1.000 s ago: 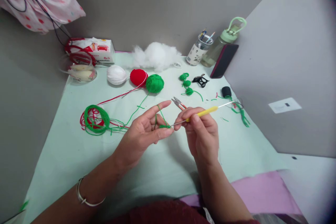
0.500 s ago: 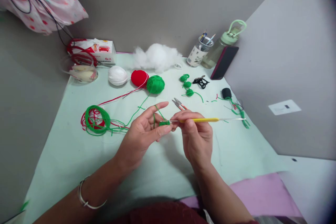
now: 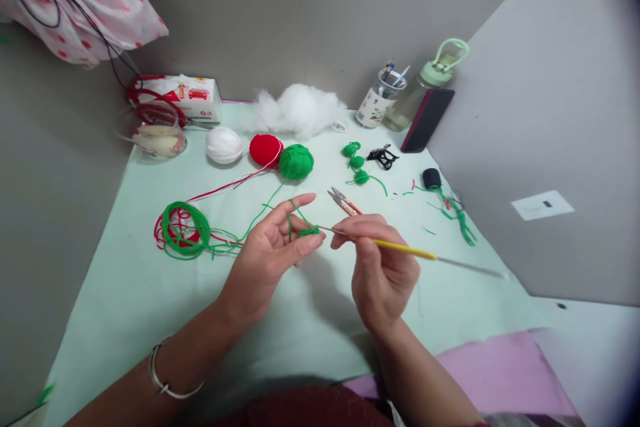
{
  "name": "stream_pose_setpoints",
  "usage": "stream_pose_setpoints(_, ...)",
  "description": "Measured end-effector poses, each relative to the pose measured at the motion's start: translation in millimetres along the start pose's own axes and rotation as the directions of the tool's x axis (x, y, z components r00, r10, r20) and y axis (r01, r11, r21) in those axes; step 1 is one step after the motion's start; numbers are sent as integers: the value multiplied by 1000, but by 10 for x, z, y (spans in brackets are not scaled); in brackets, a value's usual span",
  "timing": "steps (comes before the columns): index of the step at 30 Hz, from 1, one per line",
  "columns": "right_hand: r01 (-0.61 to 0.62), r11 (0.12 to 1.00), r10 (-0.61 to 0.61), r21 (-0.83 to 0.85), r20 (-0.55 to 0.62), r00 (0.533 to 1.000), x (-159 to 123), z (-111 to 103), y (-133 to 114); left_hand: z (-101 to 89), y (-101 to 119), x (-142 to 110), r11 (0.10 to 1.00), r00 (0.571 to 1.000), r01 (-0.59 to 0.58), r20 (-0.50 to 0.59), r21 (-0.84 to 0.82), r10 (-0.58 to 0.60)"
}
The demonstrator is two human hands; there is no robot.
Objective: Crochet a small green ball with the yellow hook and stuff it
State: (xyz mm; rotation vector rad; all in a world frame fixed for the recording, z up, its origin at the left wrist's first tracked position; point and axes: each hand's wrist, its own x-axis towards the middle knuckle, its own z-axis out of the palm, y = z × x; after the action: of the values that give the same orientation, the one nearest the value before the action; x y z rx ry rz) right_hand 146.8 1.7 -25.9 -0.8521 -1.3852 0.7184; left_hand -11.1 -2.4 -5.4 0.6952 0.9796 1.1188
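Observation:
Between thumb and fingers, my left hand (image 3: pixel 267 253) pinches a small green crochet piece (image 3: pixel 309 231). Green yarn loops over its raised index finger and runs back toward the green yarn ball (image 3: pixel 297 161). My right hand (image 3: pixel 383 270) grips a crochet hook (image 3: pixel 405 249) by its yellow handle, pencil-fashion. The hook's thin metal tip reaches the right edge of the green piece; whether it sits in a loop is too small to tell. Thread snips (image 3: pixel 344 200) lie on the table just beyond my right hand.
A coil of green and red yarn (image 3: pixel 186 230) lies at left. Behind are a white yarn ball (image 3: pixel 224 145), a red yarn ball (image 3: pixel 265 149) and white stuffing (image 3: pixel 303 110). Small green crocheted balls (image 3: pixel 357 161), a black claw clip (image 3: pixel 383 157), a phone (image 3: pixel 429 120) and a bottle (image 3: pixel 420 97) stand or lie right.
My right hand has moved right and slightly down, drawing the hook back from the green piece. The hook's rear end now tilts lower. My left index finger has dipped slightly left.

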Motion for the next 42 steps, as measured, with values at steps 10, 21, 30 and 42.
stream_pose_setpoints(10, 49, 998, -50, 25, 28, 998, -26, 31, 16, 19, 15, -23, 997, 996, 0, 86, -71, 6)
stream_pose_setpoints(21, -301, 872, 297, 386, 71, 952, 77, 27, 30, -5, 18, -25, 995, 998, 40, 50, -86, -36)
stream_pose_setpoints(30, -383, 816, 351, 434, 155, 924, 137, -34, 37, -10, 23, -15, 999, 999, 7, 53, -33, -5)
stream_pose_setpoints(42, -174, 966, 152, 192, 125, 981, 92, -82, 5, -34, -8, -37, 968, 987, -151, -14, 200, 157)
